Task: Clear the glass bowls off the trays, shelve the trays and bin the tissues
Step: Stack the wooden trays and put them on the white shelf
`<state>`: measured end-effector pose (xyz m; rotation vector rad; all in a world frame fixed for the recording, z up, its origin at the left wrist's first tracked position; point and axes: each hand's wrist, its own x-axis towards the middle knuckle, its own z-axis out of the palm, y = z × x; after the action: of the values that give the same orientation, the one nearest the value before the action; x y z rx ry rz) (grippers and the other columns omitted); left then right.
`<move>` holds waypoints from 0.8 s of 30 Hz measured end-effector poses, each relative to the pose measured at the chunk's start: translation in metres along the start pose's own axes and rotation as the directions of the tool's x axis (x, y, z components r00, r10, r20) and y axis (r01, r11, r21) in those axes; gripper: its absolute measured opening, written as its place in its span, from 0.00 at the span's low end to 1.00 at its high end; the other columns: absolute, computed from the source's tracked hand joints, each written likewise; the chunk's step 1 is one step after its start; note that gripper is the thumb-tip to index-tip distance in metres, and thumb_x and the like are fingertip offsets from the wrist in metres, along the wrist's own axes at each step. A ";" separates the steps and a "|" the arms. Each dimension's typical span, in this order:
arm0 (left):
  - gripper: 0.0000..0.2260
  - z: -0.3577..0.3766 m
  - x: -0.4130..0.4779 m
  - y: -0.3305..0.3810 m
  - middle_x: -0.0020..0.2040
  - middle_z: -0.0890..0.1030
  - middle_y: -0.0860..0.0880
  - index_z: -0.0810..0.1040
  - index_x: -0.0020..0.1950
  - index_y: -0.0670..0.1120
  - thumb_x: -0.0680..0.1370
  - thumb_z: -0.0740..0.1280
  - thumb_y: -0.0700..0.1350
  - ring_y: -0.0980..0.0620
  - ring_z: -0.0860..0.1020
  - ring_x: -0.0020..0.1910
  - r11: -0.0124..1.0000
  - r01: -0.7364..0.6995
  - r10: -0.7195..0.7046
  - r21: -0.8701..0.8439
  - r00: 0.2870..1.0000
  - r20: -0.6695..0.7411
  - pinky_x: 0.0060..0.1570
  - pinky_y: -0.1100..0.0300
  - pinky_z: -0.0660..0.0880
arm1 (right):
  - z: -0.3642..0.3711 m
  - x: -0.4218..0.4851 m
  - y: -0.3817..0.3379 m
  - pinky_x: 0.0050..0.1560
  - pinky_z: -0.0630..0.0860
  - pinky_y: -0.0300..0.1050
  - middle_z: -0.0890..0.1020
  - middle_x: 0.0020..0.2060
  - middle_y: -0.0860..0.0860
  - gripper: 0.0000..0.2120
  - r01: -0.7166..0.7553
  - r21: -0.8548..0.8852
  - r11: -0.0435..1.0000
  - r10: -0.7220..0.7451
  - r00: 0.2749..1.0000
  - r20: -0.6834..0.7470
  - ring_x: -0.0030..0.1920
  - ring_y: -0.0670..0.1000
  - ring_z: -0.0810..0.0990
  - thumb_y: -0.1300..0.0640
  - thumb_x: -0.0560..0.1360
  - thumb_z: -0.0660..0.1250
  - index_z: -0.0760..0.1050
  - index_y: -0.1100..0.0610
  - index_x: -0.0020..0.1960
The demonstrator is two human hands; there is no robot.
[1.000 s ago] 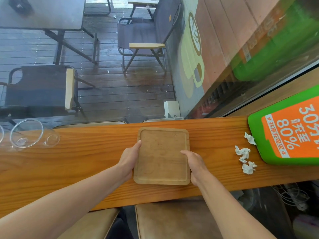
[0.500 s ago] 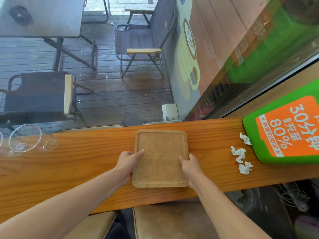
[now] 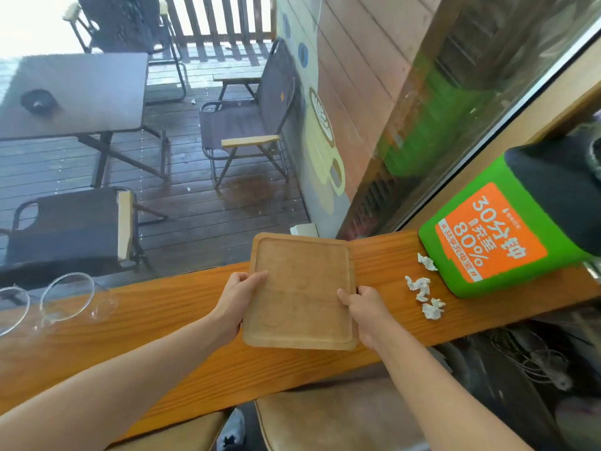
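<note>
A bare wooden tray [image 3: 300,289] is lifted off the wooden counter [image 3: 162,323], its far end raised above the counter's back edge; a second tray's edge shows just under it on the right. My left hand [image 3: 239,296] grips the tray's left rim and my right hand [image 3: 362,309] grips its right rim. Two clear glass bowls [image 3: 70,299] stand on the counter at the far left. Several crumpled white tissues [image 3: 422,289] lie on the counter to the right of the tray.
A green box with an orange label [image 3: 487,242] sits at the counter's right end, a dark object [image 3: 559,183] on top of it. A window runs behind the counter, with outdoor chairs and a table beyond. Padded stools [image 3: 331,418] stand below the counter.
Both hands closed on the tray's rims and lifted it off the counter, tilting its far end up. The view has tipped upward.
</note>
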<state>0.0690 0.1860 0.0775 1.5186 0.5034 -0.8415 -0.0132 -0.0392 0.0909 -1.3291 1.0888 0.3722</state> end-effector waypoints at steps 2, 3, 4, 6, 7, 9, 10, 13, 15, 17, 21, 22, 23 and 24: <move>0.25 0.004 -0.015 0.018 0.53 0.85 0.46 0.75 0.60 0.49 0.72 0.71 0.64 0.45 0.85 0.49 0.999 -0.041 0.041 -0.010 0.999 0.029 0.40 0.49 0.82 | -0.006 -0.018 -0.011 0.45 0.80 0.53 0.83 0.54 0.56 0.13 0.033 0.041 0.999 -0.033 0.999 -0.001 0.53 0.57 0.82 0.58 0.81 0.65 0.75 0.62 0.63; 0.24 0.006 -0.021 0.027 0.51 0.86 0.46 0.77 0.59 0.49 0.72 0.71 0.64 0.45 0.85 0.48 0.998 -0.060 0.061 -0.017 0.996 0.063 0.39 0.49 0.83 | -0.009 -0.027 -0.016 0.47 0.81 0.54 0.83 0.54 0.56 0.13 0.056 0.068 0.996 -0.056 0.998 -0.007 0.53 0.58 0.82 0.58 0.81 0.65 0.75 0.62 0.63; 0.23 0.007 -0.027 0.036 0.51 0.87 0.46 0.79 0.59 0.49 0.72 0.71 0.64 0.45 0.86 0.47 0.997 -0.077 0.078 -0.018 0.992 0.101 0.39 0.49 0.83 | -0.012 -0.037 -0.021 0.50 0.81 0.57 0.83 0.55 0.57 0.13 0.081 0.094 0.992 -0.080 0.997 -0.014 0.54 0.59 0.82 0.58 0.81 0.65 0.74 0.62 0.63; 0.21 0.010 -0.041 0.052 0.52 0.86 0.46 0.78 0.58 0.52 0.73 0.70 0.64 0.45 0.86 0.48 0.994 -0.107 0.101 0.027 0.982 0.162 0.42 0.46 0.83 | -0.017 -0.061 -0.028 0.56 0.80 0.60 0.83 0.55 0.57 0.14 0.124 0.143 0.982 -0.120 0.992 -0.033 0.55 0.59 0.82 0.58 0.81 0.65 0.73 0.61 0.65; 0.21 0.011 -0.048 0.059 0.54 0.85 0.46 0.77 0.58 0.53 0.72 0.70 0.65 0.44 0.85 0.49 0.990 -0.123 0.109 0.063 0.976 0.190 0.46 0.44 0.83 | -0.021 -0.075 -0.029 0.58 0.79 0.61 0.83 0.56 0.57 0.14 0.145 0.168 0.975 -0.140 0.989 -0.042 0.56 0.59 0.82 0.58 0.81 0.64 0.73 0.60 0.65; 0.21 0.018 -0.065 0.073 0.56 0.83 0.47 0.74 0.58 0.56 0.72 0.69 0.67 0.43 0.84 0.52 0.980 -0.156 0.122 0.125 0.961 0.249 0.48 0.42 0.82 | -0.028 -0.103 -0.028 0.60 0.78 0.62 0.83 0.56 0.57 0.14 0.188 0.217 0.958 -0.179 0.982 -0.061 0.57 0.59 0.81 0.57 0.82 0.62 0.73 0.59 0.66; 0.21 0.022 -0.075 0.077 0.57 0.82 0.47 0.72 0.58 0.57 0.72 0.68 0.67 0.43 0.83 0.52 0.973 -0.181 0.135 0.145 0.950 0.280 0.47 0.42 0.82 | -0.033 -0.117 -0.027 0.61 0.77 0.61 0.82 0.57 0.57 0.14 0.208 0.234 0.950 -0.195 0.978 -0.078 0.57 0.59 0.81 0.56 0.82 0.62 0.72 0.59 0.66; 0.21 0.037 -0.104 0.085 0.56 0.83 0.47 0.72 0.58 0.56 0.72 0.69 0.66 0.43 0.84 0.51 0.955 -0.248 0.176 0.162 0.914 0.365 0.45 0.44 0.83 | -0.049 -0.157 -0.018 0.62 0.77 0.59 0.83 0.58 0.58 0.14 0.277 0.275 0.920 -0.246 0.959 -0.144 0.57 0.59 0.82 0.55 0.83 0.61 0.73 0.59 0.66; 0.21 0.050 -0.120 0.086 0.55 0.84 0.46 0.74 0.59 0.53 0.73 0.70 0.64 0.43 0.85 0.50 0.950 -0.272 0.189 0.153 0.893 0.408 0.44 0.44 0.83 | -0.061 -0.180 -0.008 0.60 0.78 0.57 0.83 0.58 0.59 0.15 0.344 0.298 0.890 -0.295 0.935 -0.198 0.58 0.60 0.82 0.55 0.83 0.60 0.75 0.60 0.66; 0.20 0.065 -0.135 0.084 0.53 0.85 0.45 0.75 0.59 0.52 0.74 0.70 0.62 0.43 0.85 0.48 0.947 -0.286 0.193 0.150 0.874 0.446 0.40 0.47 0.83 | -0.074 -0.200 0.004 0.61 0.78 0.58 0.82 0.60 0.60 0.16 0.401 0.321 0.858 -0.324 0.907 -0.268 0.59 0.61 0.82 0.53 0.83 0.60 0.75 0.61 0.66; 0.20 0.106 -0.167 0.074 0.52 0.86 0.45 0.78 0.59 0.51 0.73 0.72 0.61 0.42 0.85 0.48 0.936 -0.314 0.184 0.159 0.822 0.539 0.42 0.45 0.83 | -0.105 -0.233 0.035 0.64 0.75 0.61 0.81 0.61 0.60 0.27 0.450 0.370 0.813 -0.293 0.864 -0.409 0.60 0.61 0.80 0.41 0.79 0.63 0.72 0.59 0.69; 0.20 0.118 -0.176 0.069 0.52 0.86 0.44 0.78 0.58 0.50 0.73 0.72 0.60 0.42 0.85 0.49 0.930 -0.328 0.186 0.165 0.809 0.558 0.44 0.43 0.82 | -0.115 -0.240 0.044 0.64 0.75 0.61 0.81 0.61 0.59 0.29 0.446 0.369 0.816 -0.270 0.857 -0.438 0.60 0.61 0.80 0.39 0.79 0.63 0.72 0.59 0.70; 0.20 0.131 -0.184 0.064 0.52 0.85 0.43 0.78 0.57 0.49 0.73 0.72 0.60 0.41 0.85 0.49 0.923 -0.345 0.189 0.171 0.793 0.579 0.46 0.43 0.82 | -0.126 -0.248 0.052 0.64 0.76 0.61 0.81 0.61 0.59 0.30 0.439 0.365 0.821 -0.251 0.852 -0.459 0.59 0.61 0.80 0.38 0.78 0.62 0.72 0.59 0.70; 0.20 0.143 -0.193 0.060 0.52 0.85 0.43 0.78 0.57 0.48 0.73 0.72 0.60 0.42 0.85 0.48 0.914 -0.364 0.193 0.179 0.779 0.597 0.46 0.43 0.82 | -0.137 -0.254 0.061 0.64 0.76 0.61 0.81 0.61 0.59 0.30 0.436 0.367 0.822 -0.238 0.847 -0.475 0.59 0.61 0.81 0.37 0.78 0.62 0.72 0.58 0.69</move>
<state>-0.0401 0.0693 0.2669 1.4554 -0.3033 -1.1028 -0.2422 -0.0580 0.2765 -1.1554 1.1549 -0.4485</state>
